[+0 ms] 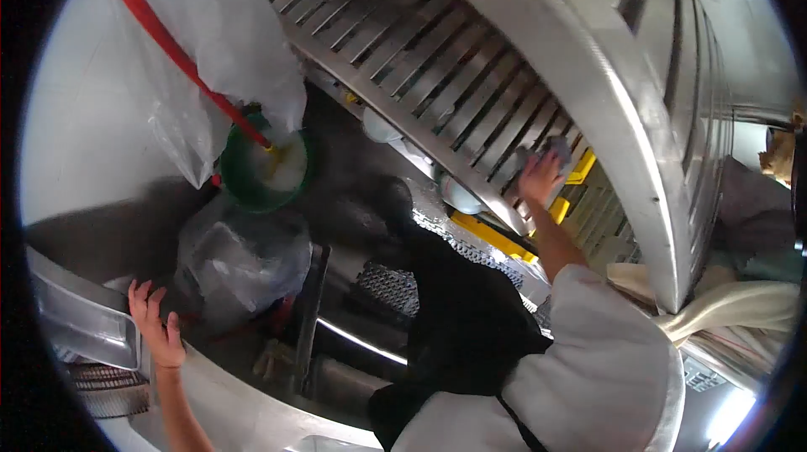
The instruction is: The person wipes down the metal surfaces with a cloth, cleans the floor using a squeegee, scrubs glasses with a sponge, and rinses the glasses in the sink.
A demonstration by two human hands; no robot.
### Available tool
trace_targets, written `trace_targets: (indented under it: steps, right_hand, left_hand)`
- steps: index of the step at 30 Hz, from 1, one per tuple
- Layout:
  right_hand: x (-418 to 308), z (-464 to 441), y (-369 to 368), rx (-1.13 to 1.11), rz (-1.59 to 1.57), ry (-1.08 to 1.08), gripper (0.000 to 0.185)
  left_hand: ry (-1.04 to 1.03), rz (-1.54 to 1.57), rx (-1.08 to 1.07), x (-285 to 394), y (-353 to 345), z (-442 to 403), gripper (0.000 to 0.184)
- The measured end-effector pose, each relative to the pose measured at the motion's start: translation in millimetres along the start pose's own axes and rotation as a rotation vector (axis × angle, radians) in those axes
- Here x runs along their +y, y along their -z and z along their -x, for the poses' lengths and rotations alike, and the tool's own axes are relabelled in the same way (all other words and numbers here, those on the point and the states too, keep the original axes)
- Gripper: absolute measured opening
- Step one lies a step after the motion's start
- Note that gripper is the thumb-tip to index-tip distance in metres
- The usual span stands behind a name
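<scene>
My right hand (540, 178) reaches out to the lower end of a slatted metal shelf (361, 82). It presses on a small, crumpled grey cloth (555, 149), which lies partly under the fingers against the slats. My left hand (157, 326) is raised at the lower left with its fingers spread and nothing in them. Close beside it is a rectangular metal pan (84, 317), and I cannot tell whether the fingertips touch its edge.
A green bucket (239, 187) of cloudy liquid stands on the floor with a red pole (160, 36) in it. Plastic sheeting (223, 15) hangs beside it, and a clear plastic bag (244, 259) lies nearby. Yellow-edged crates (496, 238) sit beneath the shelf. A curved metal edge (622, 91) is overhead.
</scene>
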State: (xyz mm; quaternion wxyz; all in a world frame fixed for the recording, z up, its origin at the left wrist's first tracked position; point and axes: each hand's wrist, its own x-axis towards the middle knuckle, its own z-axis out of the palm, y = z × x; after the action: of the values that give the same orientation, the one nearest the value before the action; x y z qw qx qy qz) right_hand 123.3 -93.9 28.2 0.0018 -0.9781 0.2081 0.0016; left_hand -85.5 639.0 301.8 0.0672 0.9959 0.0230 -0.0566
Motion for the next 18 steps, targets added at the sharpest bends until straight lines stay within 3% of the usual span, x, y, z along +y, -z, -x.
trace_targets:
  steps: [3, 5, 7, 8, 9, 10, 11, 14, 15, 18]
  right_hand:
    - [-18, -67, 48, -0.076, 0.029, -0.148, 0.050]
    - [-13, -74, 40, -0.037, 0.105, -0.173, 0.047]
    - [5, -41, 5, 0.061, 0.199, -0.138, 0.045]
    - [-5, -8, 17, 0.076, 0.314, 0.051, 0.040]
    - [-9, 21, -3, 0.162, -0.130, -0.079, 0.041]
    - [-16, 48, 3, 0.180, -0.215, 0.163, 0.046]
    - [-19, 70, 15, -0.087, -0.413, 0.276, 0.067]
    - [-56, 80, 37, -0.025, -0.117, 0.644, 0.089]
    - [-61, 81, 35, -0.158, -0.155, 0.532, 0.101]
    - [-74, 93, 4, -0.066, -0.265, 0.495, 0.099]
  left_hand:
    - [0.007, 0.000, 0.005, 0, 0, -1, 0.047]
    - [0.031, 0.008, 0.011, 7, 3, -4, 0.046]
    - [0.042, 0.009, 0.015, 7, 3, -3, 0.045]
    - [0.049, 0.006, 0.022, 6, 4, -3, 0.045]
    - [0.036, 0.039, 0.047, 9, 6, -5, 0.043]
    - [0.035, 0.048, 0.060, 10, 7, -7, 0.043]
    - [0.036, 0.056, 0.068, 10, 8, -7, 0.042]
    - [0.035, 0.056, 0.088, 9, 7, -7, 0.041]
    - [0.031, 0.054, 0.099, 7, 6, -7, 0.041]
    - [0.038, 0.078, 0.141, 3, 4, -7, 0.042]
